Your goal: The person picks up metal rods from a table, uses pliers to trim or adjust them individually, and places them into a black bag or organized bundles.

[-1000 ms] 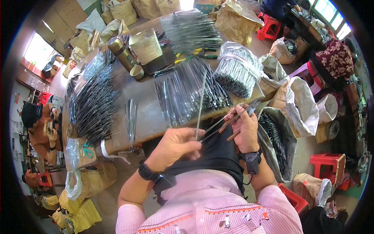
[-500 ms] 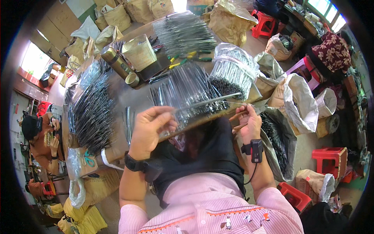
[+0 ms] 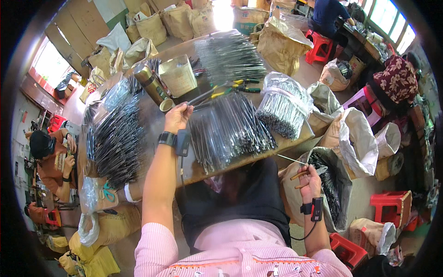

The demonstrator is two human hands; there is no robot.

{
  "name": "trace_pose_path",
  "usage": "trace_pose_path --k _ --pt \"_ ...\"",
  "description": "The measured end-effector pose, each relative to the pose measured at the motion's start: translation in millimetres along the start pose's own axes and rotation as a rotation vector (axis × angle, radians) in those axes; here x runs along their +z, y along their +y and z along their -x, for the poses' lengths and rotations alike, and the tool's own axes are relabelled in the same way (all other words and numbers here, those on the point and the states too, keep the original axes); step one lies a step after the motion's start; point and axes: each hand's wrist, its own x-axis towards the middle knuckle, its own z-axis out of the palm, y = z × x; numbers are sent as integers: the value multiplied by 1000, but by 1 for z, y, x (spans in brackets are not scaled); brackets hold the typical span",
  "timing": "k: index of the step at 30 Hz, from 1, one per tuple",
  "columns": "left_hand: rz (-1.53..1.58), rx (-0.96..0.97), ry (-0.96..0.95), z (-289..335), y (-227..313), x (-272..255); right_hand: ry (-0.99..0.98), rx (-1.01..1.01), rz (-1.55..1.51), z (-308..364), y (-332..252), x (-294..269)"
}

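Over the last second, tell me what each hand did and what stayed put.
The left hand went from the near table edge out across the table, its grip now on a few thin rods. The right hand dropped off to the right, beside the open sack, holding brown sticks. The rod bundles stayed where they were.

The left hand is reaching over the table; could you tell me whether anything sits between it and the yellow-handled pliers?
Nothing solid blocks it. The left hand already pinches a thin metal rod, which points toward the pliers. Between them lies only the upper end of the flat rod pile on the table. The brass flask stands off to the left.
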Motion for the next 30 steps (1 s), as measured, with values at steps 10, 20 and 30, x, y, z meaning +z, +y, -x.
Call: trace_pose_path --k 10,20,30 --pt "-156 -103 24 -30 -11 -8 6 52 31 -1 3 -4" --pt "-334 -160 134 -29 5 -17 -92 134 79 14 18 22" --pt "-974 -191 -80 136 21 -29 -99 180 55 10 33 10"
